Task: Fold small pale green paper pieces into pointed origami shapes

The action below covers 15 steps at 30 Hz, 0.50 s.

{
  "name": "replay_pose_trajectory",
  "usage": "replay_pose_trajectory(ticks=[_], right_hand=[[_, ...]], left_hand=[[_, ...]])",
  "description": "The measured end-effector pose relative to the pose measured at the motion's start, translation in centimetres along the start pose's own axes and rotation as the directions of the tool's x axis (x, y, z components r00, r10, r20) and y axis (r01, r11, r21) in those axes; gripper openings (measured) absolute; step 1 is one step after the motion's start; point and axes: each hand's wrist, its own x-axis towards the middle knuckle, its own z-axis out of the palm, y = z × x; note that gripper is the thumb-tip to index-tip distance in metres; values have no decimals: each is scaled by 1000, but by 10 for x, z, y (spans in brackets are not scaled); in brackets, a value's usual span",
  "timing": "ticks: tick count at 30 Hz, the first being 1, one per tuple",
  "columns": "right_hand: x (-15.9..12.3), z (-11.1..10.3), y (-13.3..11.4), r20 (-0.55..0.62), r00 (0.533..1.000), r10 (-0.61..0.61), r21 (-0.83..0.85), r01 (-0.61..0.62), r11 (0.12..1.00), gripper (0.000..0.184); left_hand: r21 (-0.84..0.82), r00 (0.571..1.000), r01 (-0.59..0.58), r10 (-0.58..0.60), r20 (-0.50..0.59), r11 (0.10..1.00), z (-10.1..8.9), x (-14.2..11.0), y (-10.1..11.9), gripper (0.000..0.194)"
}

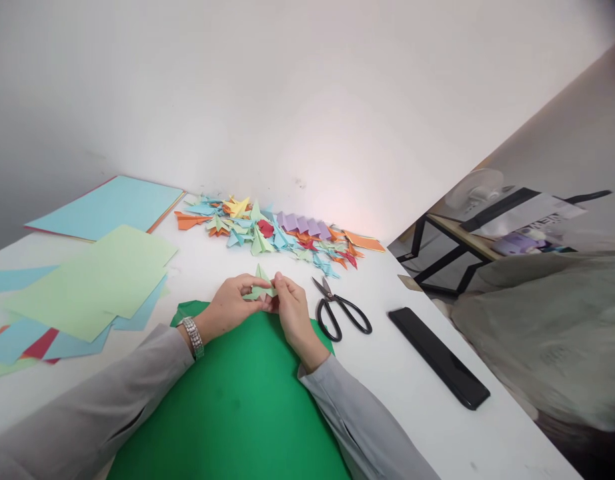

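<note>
Two hands [230,307] [294,313], white table [412,407], wall [287,100]

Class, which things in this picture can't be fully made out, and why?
All in the head view:
Light green folded paper: partly hidden by the left hand and right hand.
Green material: near end cut off by the bottom edge.
Folded-paper pile: overlapping pieces hide their exact number.
Pale lettered object: lettering too blurred to read surely.

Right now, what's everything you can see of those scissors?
The scissors have two black loop handles and dark, metal-looking blades, slightly parted. They lie on the tabletop, right of the right hand, blades pointing toward the wall. No hand touches them. The left loop sits beside the green sheet; contact is unclear.
</note>
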Motion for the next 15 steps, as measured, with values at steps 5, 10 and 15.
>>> replay_pose_trajectory(ticks=[5, 10, 15], right_hand=[[-4, 1, -4, 21, 995, -102, -167, 104, 980, 28], [-7, 1, -5, -23, 972, -232, -337, 211, 917, 13], [-8, 2, -2, 122, 888, -442, -372, 454, 810, 14]], left_hand=[[28, 994, 56, -53, -99, 998, -1, 1, 1, 22], [-164, 972, 181, -202, -123, 970, -1, 2, 6, 21], [-431, 950, 177, -268, -162, 885, -2, 3, 9, 24]])
